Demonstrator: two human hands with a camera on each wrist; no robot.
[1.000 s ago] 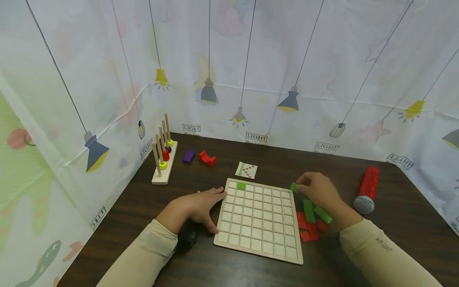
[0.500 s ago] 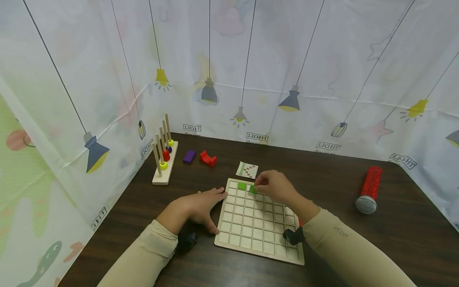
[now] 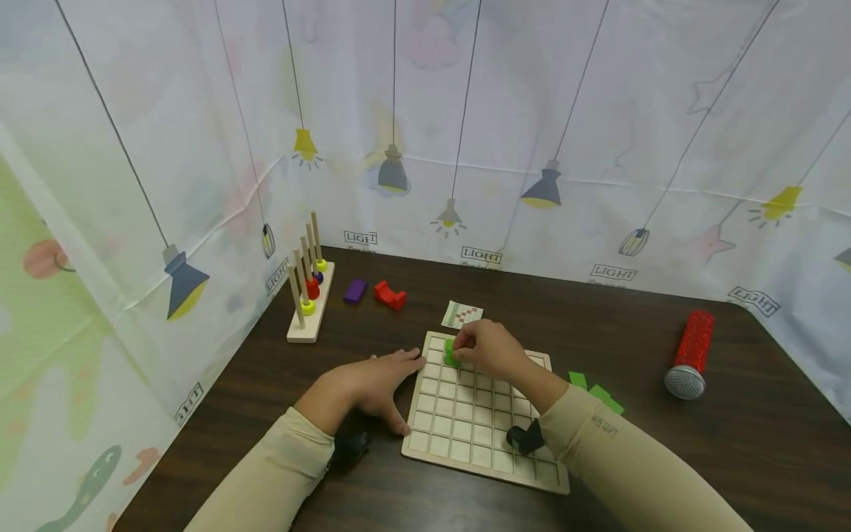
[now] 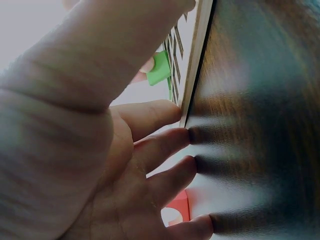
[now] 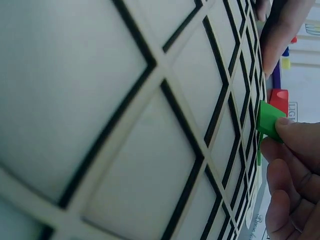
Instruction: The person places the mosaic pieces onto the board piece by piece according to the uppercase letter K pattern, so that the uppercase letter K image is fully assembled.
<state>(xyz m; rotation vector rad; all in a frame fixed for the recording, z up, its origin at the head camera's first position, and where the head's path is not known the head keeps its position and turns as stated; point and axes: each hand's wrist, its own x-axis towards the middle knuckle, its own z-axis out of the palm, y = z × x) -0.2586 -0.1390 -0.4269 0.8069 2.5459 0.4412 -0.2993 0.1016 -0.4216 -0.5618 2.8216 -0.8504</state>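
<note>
A pale wooden grid board (image 3: 459, 430) lies on the dark table. My left hand (image 3: 375, 384) rests at its left edge, fingers spread and fairly straight, with fingertips on the table and at the rim. Over the upper left cells, my right hand (image 3: 493, 352) pinches a green square tile (image 5: 270, 121) between thumb and index finger. The tile stands tilted on edge at the grid in the right wrist view. Another green tile (image 3: 449, 343) lies flat in the top row, partly hidden behind the held one.
Loose green tiles (image 3: 605, 399) lie right of the board, beside my right sleeve. A pattern card (image 3: 459, 315) sits behind the board. Further back are a red curved block (image 3: 389, 295), a purple block (image 3: 355, 291) and a peg stand (image 3: 304, 332). A red microphone (image 3: 693, 347) lies far right.
My right hand has carried a green tile from the pile at the right across to the board's upper left, shifting slightly left again since half a second ago. The left hand keeps its place.
</note>
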